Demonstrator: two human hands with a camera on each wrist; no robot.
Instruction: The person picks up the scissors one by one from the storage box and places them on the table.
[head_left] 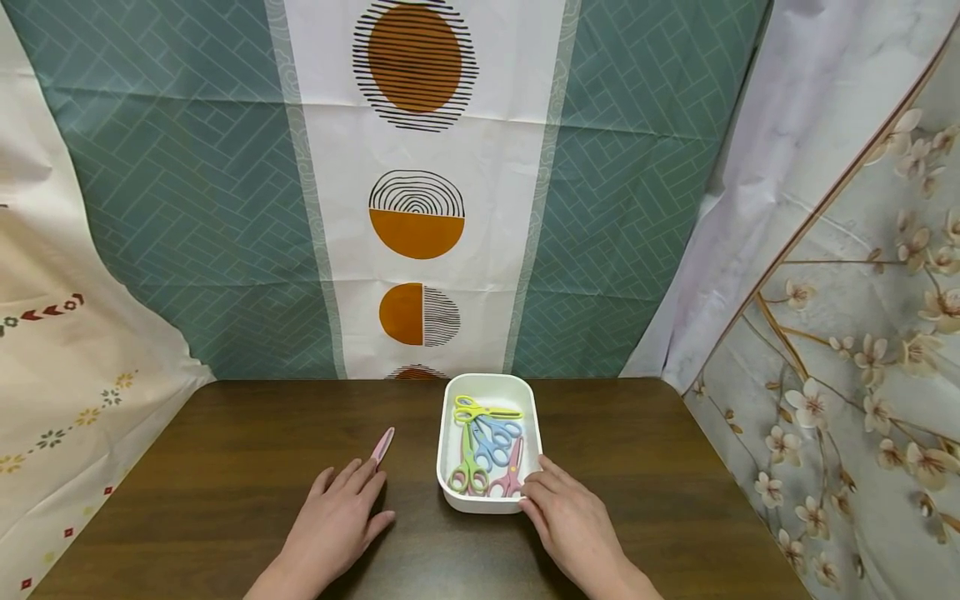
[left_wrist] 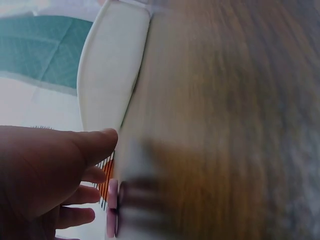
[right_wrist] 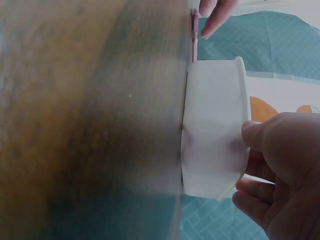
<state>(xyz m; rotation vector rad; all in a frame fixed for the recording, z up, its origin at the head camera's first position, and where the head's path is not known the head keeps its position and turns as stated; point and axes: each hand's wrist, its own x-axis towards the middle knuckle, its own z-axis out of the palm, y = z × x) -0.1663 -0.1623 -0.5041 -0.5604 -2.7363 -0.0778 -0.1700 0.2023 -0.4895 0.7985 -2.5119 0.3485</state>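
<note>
My left hand (head_left: 337, 517) hovers low over the table with its fingers spread, close to a pair of pink scissors (head_left: 383, 446). The fingers hide part of these scissors in the head view; their pink handle loops (left_wrist: 112, 205) show beyond the fingertips in the left wrist view. My right hand (head_left: 573, 521) holds a white plastic tray (head_left: 487, 505) by its near right corner, thumb at the rim and fingers along the side. Inside the tray lie yellow scissors (head_left: 491, 412), blue scissors (head_left: 491, 450), green scissors (head_left: 468, 467) and another pink pair (head_left: 513, 471).
The dark wooden table (head_left: 247, 467) ends at a patterned green and white curtain (head_left: 247, 208) at the back. A cream cloth (head_left: 67, 358) hangs at the left and a flowered cloth (head_left: 847, 400) at the right.
</note>
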